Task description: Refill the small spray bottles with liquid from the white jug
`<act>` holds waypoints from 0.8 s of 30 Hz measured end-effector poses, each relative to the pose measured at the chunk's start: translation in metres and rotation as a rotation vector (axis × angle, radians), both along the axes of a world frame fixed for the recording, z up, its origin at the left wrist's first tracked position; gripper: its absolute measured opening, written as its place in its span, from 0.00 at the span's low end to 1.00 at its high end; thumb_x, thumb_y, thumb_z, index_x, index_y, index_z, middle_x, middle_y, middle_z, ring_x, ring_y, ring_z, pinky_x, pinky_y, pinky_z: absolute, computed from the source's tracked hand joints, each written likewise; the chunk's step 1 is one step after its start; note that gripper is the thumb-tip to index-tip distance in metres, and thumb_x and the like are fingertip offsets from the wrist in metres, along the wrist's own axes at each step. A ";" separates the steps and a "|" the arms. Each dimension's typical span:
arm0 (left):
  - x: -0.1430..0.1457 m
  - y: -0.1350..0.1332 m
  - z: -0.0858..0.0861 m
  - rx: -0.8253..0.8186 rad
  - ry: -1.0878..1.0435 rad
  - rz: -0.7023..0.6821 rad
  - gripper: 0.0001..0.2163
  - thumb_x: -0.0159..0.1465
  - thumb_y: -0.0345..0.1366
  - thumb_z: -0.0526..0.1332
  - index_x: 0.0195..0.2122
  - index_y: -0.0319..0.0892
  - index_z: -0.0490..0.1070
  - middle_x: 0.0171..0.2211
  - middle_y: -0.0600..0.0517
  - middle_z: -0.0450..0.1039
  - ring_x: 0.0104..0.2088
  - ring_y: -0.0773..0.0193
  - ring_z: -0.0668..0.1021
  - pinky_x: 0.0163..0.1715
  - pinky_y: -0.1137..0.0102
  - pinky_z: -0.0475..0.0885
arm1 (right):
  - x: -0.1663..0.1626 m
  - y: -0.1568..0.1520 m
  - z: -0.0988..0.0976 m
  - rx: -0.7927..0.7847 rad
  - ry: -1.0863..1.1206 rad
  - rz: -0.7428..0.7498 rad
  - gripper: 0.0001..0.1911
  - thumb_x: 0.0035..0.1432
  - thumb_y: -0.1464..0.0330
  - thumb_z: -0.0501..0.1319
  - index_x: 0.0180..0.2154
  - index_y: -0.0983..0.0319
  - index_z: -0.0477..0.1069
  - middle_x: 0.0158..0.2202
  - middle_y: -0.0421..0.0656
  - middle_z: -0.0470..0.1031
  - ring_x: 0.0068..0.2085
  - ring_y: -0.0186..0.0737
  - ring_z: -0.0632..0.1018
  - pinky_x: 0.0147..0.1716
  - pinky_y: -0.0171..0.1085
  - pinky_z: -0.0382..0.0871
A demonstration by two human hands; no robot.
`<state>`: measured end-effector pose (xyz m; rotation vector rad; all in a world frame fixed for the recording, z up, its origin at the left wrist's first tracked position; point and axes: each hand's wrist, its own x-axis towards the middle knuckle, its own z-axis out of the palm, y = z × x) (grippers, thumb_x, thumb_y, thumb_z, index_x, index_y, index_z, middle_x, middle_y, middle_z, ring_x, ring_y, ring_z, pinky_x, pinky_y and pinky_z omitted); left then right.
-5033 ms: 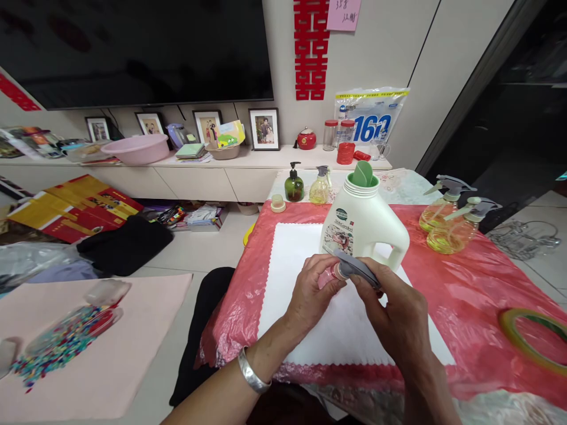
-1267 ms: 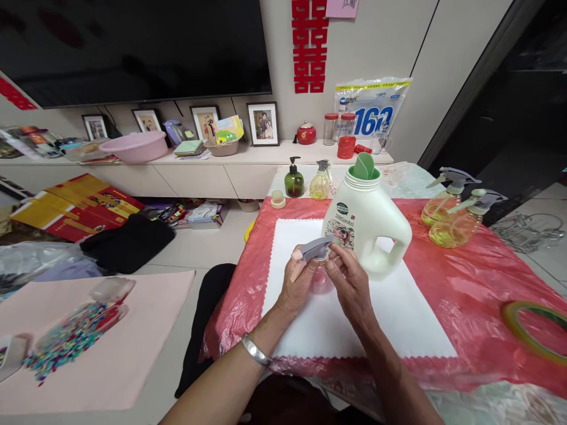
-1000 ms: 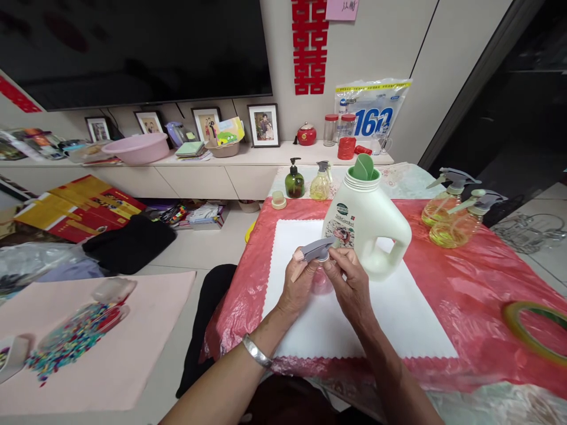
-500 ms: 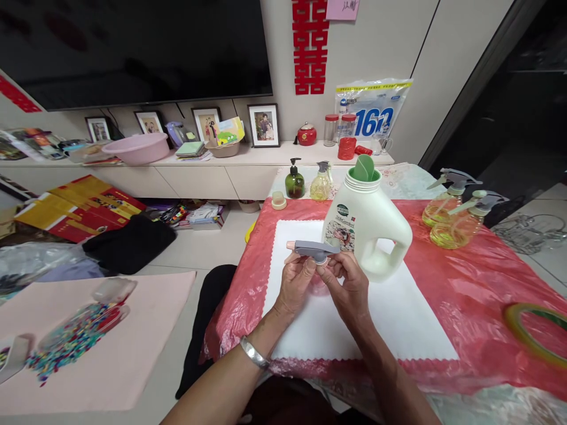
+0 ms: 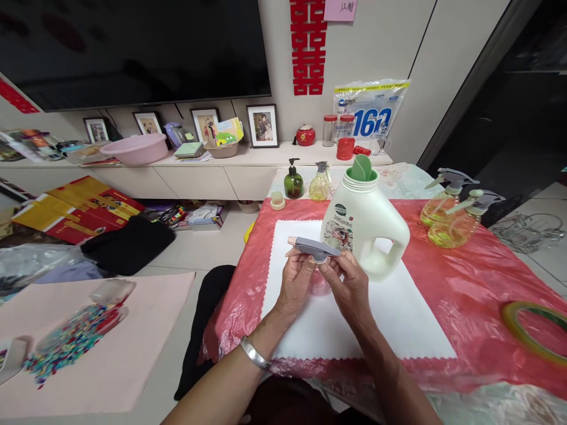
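A grey trigger spray head (image 5: 316,248) with a pink nozzle sits at the top of a small pink clear bottle (image 5: 318,284). My left hand (image 5: 296,282) is closed around the left side of its collar, thumb against it. From the other side, my right hand (image 5: 349,284) pinches the same collar. Both hands hide much of the bottle, which is over a white mat (image 5: 305,336). Right behind them stands a large cream jug (image 5: 372,218), its mouth uncapped, with a green funnel-like piece (image 5: 362,169) in it.
Yellow-tinted spray bottles (image 5: 454,221) stand at the right, near a roll of tape (image 5: 531,330). Along the back are a green pump bottle (image 5: 293,182), another spray bottle (image 5: 319,184) and a cream cap (image 5: 277,202). Coloured beads (image 5: 66,342) lie on a pink surface at left.
The spray head has tilted slightly, its nozzle end higher than its back. Both hands keep their hold on it. The whole view has shifted a little.
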<state>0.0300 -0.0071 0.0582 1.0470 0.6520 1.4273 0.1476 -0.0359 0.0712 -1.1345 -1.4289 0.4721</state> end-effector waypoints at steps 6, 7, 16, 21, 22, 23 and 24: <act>-0.002 -0.004 0.009 -0.043 0.041 0.058 0.18 0.59 0.52 0.70 0.39 0.43 0.75 0.35 0.53 0.78 0.38 0.62 0.79 0.44 0.66 0.75 | -0.006 0.000 -0.004 0.008 0.002 -0.083 0.16 0.64 0.58 0.64 0.31 0.63 0.69 0.30 0.39 0.64 0.30 0.31 0.66 0.30 0.32 0.62; -0.003 -0.004 0.010 -0.051 0.050 0.065 0.18 0.58 0.53 0.70 0.37 0.43 0.75 0.35 0.53 0.77 0.37 0.62 0.79 0.44 0.65 0.75 | -0.007 0.000 -0.005 0.006 0.003 -0.088 0.15 0.63 0.58 0.64 0.33 0.63 0.70 0.31 0.40 0.65 0.31 0.31 0.66 0.30 0.32 0.63; -0.002 0.000 0.005 -0.073 0.024 0.044 0.21 0.55 0.54 0.72 0.38 0.42 0.75 0.35 0.52 0.78 0.37 0.63 0.78 0.44 0.66 0.73 | -0.002 -0.002 0.000 -0.060 -0.004 0.017 0.16 0.69 0.56 0.58 0.45 0.63 0.72 0.34 0.41 0.68 0.33 0.32 0.69 0.33 0.32 0.66; -0.002 0.001 0.004 -0.057 0.036 0.023 0.20 0.56 0.53 0.72 0.39 0.42 0.75 0.37 0.51 0.78 0.40 0.62 0.79 0.46 0.66 0.73 | 0.003 -0.001 0.003 -0.028 -0.035 0.043 0.21 0.71 0.59 0.56 0.27 0.64 0.67 0.29 0.40 0.62 0.30 0.30 0.66 0.29 0.31 0.61; -0.002 0.000 0.004 -0.047 0.031 0.019 0.20 0.57 0.52 0.71 0.40 0.42 0.74 0.38 0.51 0.78 0.40 0.62 0.79 0.46 0.66 0.73 | 0.003 -0.001 0.003 -0.017 -0.040 0.041 0.21 0.70 0.60 0.56 0.27 0.64 0.67 0.29 0.40 0.61 0.30 0.30 0.65 0.29 0.31 0.60; -0.002 0.000 0.003 -0.035 0.021 0.012 0.19 0.58 0.51 0.71 0.41 0.43 0.74 0.39 0.51 0.78 0.41 0.62 0.79 0.46 0.67 0.73 | 0.003 0.000 0.003 -0.005 -0.045 0.038 0.20 0.70 0.61 0.57 0.27 0.64 0.67 0.29 0.39 0.61 0.30 0.30 0.65 0.29 0.31 0.60; -0.002 0.000 0.003 -0.022 0.012 0.004 0.18 0.59 0.50 0.70 0.42 0.43 0.73 0.39 0.51 0.79 0.41 0.62 0.79 0.46 0.67 0.73 | 0.003 0.000 0.003 0.008 -0.049 0.033 0.19 0.70 0.61 0.58 0.27 0.64 0.67 0.28 0.39 0.61 0.30 0.30 0.65 0.30 0.31 0.60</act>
